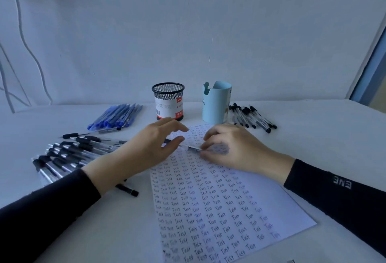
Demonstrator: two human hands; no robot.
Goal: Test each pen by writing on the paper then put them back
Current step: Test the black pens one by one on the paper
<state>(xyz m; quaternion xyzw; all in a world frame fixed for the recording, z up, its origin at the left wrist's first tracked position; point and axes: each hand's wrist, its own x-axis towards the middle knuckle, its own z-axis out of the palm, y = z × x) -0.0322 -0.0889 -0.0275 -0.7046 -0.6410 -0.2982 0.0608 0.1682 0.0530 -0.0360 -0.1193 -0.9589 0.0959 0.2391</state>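
While both hands meet over the far end of the paper, 1 pen lies across between them, roughly level, w/ its dark end at the left hand and its other end at the right hand. Left thumb and fingers curl round the dark end; looks like a pinch, but motion blur means I cannot tell if it truly grips. Right fingertips close on the pen's other end, so right hand is grasping the pen there. Pen sits just above the sheet, approx over the top rows of "Test" words.

Paper runs from under the grip toward the wearer, covered in rows of "Test" in black and blue ink.

Beyond the grip: mesh cup just past the left hand, blue cup just past the right; the 2 stand apart, both upright. Right of the blue cup, black pens lie in a loose row. Left of the mesh cup, blue pens lie bunched. Nearer, left of the left wrist, a bigger pile of black-capped pens; 1 stray cap or pen end pokes out under the left forearm. Both sleeves are black.
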